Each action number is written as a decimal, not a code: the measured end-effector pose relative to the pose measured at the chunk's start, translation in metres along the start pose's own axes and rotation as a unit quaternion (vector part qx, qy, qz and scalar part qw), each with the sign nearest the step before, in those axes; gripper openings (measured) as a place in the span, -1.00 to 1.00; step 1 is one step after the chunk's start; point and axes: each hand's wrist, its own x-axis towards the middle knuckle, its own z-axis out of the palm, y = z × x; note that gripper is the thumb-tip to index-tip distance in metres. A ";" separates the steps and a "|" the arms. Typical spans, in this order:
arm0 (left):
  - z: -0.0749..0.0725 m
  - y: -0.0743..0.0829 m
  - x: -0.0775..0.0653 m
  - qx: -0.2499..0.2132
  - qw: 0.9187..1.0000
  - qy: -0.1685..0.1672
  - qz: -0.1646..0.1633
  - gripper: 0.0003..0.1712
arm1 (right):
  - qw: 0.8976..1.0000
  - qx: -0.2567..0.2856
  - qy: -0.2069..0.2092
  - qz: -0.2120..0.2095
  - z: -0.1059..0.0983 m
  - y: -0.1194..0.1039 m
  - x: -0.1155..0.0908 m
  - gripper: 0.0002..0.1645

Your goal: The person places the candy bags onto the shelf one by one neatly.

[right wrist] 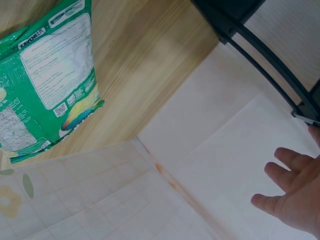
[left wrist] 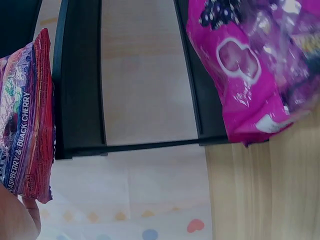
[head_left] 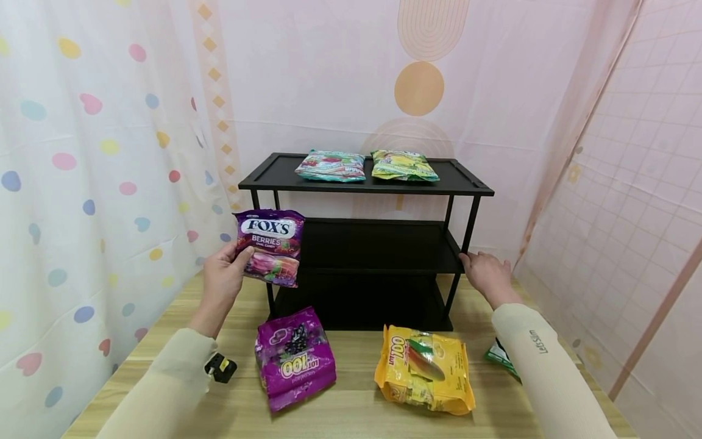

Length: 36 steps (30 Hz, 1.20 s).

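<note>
My left hand [head_left: 223, 275] pinches a purple bag of Fox's berries candy [head_left: 270, 247] by its side, thumb across the front. The bag is upright in front of the left end of a black three-tier rack [head_left: 378, 245]; its red edge [left wrist: 42, 120] shows in the left wrist view. At the rack's right end, my right hand [head_left: 487, 275] touches the middle shelf beside the front post, its other fingers spread loosely in the right wrist view. Two candy bags, one red and teal [head_left: 332, 166] and one yellow-green [head_left: 404, 166], lie on the top shelf.
On the wooden table [head_left: 351, 396] before the rack lie a magenta Lot 100 bag [head_left: 296, 360] and a yellow mango Lot 100 bag [head_left: 425, 371]. A green bag [right wrist: 55, 80] lies at right, partly behind my right sleeve. Patterned curtains [head_left: 318, 73] surround the table.
</note>
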 end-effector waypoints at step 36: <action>0.073 0.018 0.008 0.063 0.995 -0.079 -0.003 -0.64 | 1.000 -0.006 0.003 0.000 0.000 0.000 0.000 -0.34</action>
